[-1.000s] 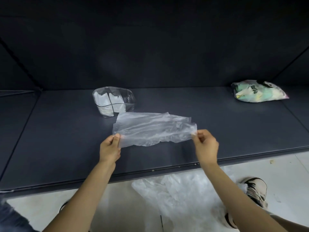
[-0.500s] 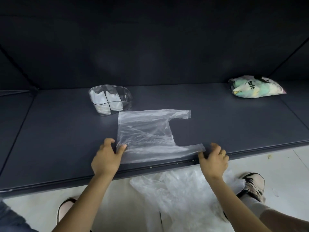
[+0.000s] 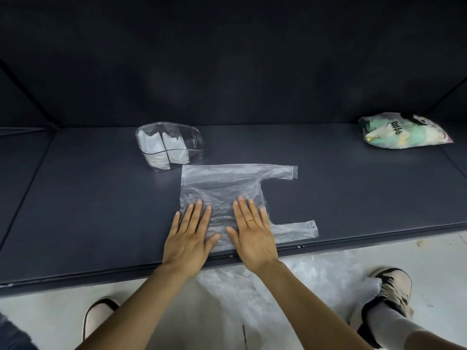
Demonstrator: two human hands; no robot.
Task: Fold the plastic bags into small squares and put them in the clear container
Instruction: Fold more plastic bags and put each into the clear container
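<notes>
— How far along?
— Two folded bags in the clear container (image 3: 169,150); this plastic bag (image 3: 225,190) lies unfolded on the tabletop (image 3: 88,210).
— Grip?
— Left hand (image 3: 188,238) and right hand (image 3: 252,236) flat, pressing it — more bags (image 3: 278,294) wait on the floor.

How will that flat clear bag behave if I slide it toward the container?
Probably floppy: the plastic bag is thin and wrinkled. Likely light and slippery, so it may bunch rather than slide. Both the left hand and right hand press it flat.
</notes>
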